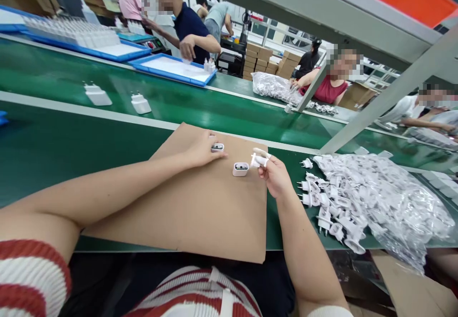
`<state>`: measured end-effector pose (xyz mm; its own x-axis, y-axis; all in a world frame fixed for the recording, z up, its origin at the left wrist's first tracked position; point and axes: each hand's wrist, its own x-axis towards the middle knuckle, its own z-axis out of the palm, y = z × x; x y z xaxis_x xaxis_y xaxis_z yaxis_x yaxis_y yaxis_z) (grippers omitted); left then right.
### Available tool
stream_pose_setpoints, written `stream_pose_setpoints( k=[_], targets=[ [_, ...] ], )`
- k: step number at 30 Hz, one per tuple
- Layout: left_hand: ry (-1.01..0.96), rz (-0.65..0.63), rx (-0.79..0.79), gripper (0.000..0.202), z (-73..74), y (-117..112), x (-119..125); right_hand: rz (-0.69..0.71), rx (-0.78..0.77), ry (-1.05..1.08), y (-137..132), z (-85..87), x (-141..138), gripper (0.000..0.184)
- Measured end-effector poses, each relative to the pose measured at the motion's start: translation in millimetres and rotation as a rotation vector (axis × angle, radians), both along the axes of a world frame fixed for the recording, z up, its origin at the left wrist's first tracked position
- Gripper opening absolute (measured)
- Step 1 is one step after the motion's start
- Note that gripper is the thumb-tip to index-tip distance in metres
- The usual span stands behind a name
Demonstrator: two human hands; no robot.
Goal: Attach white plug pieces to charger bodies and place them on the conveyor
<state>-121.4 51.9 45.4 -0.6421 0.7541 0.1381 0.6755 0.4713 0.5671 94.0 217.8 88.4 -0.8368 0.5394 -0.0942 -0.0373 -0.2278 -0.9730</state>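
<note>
My left hand (203,149) rests on a brown cardboard sheet (200,212), its fingers closed around a small white charger shell (217,147) that stands open side up. A second white charger shell (240,169) stands on the cardboard just right of it, untouched. My right hand (274,174) hovers beside that shell, pinching a white plug piece (259,158) between its fingertips. Right of my right hand lies a heap of loose white plug pieces (329,207) on the green bench.
A green conveyor belt (161,97) runs behind the cardboard with two white chargers (97,94) on it. Clear bags of plug parts (386,197) pile at the right. Blue trays (171,68) sit across the belt, where several people work. A grey metal frame post (386,97) slants overhead.
</note>
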Motion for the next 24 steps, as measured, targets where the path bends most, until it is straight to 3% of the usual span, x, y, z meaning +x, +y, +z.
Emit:
stream_pose_setpoints(
  k=[3, 6, 9, 12, 14, 17, 19, 21, 24],
  targets=[
    [0.159, 0.065, 0.050, 0.061, 2.1, -7.8, 26.1, -0.065, -0.034, 0.005, 2.7, -3.4, -1.6, 0.040],
    [0.301, -0.041, 0.211, 0.066, 5.5, -10.3, 48.9, -0.121, -0.033, 0.011, 5.8, -8.6, -4.7, 0.039],
    [0.198, -0.222, 0.263, 0.076, 2.1, -3.6, 68.3, -0.067, -0.032, 0.011, 6.0, -13.3, -7.0, 0.041],
    [0.020, -0.254, 0.251, 0.088, -8.6, 10.1, 78.5, 0.024, 0.016, 0.027, 4.4, -17.3, -7.8, 0.052],
    [-0.064, -0.267, 0.249, 0.065, -15.9, 18.4, 80.2, -0.001, 0.166, 0.019, 4.3, -19.5, -7.7, 0.054],
    [-0.111, -0.320, 0.269, 0.031, -22.4, 23.3, 78.7, -0.122, 0.599, 0.012, 6.3, -21.1, -6.3, 0.035],
    [-0.124, -0.345, 0.297, 0.025, -23.6, 21.5, 77.1, -0.108, 0.850, 0.048, 7.6, -21.3, -4.7, 0.021],
    [-0.152, -0.355, 0.320, 0.025, -23.2, 18.3, 76.0, -0.038, 0.994, 0.078, 7.5, -21.7, -3.4, 0.011],
    [-0.185, -0.340, 0.333, 0.029, -21.9, 15.3, 75.4, 0.028, 1.135, 0.068, 4.8, -23.5, -2.7, 0.016]
  ],
)
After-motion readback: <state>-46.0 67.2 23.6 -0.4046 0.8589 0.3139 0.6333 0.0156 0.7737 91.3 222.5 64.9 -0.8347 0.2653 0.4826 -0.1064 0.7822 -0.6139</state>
